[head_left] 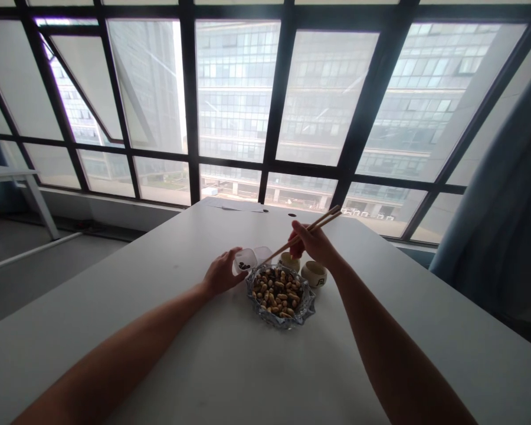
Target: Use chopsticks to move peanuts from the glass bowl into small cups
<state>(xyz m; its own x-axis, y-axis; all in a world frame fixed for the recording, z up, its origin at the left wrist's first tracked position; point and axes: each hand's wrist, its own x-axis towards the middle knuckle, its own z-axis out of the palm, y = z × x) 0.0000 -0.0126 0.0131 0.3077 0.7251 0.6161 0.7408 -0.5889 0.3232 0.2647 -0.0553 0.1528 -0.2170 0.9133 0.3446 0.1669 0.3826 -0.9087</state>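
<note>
My left hand (223,273) grips the left side of a small clear plastic box (243,255) with its lid folded open to the right. A few dark seeds (244,265) lie inside the box. In my right hand (310,242) is a pair of wooden chopsticks (323,219), slanting down to the left. Their tips are over the gap between the box and a glass bowl (307,316); whether they pinch anything is too small to tell. Peanuts in their shells (278,292), mixed with darker bits, fill the bowl.
Two small cream cups stand behind the bowl: one (289,261) partly hidden under my right hand, the other (315,273) to its right with a dark mark. Paper sheets (234,205) lie at the far edge of the white table (168,366). Windows rise beyond; a blue curtain (495,195) hangs at right.
</note>
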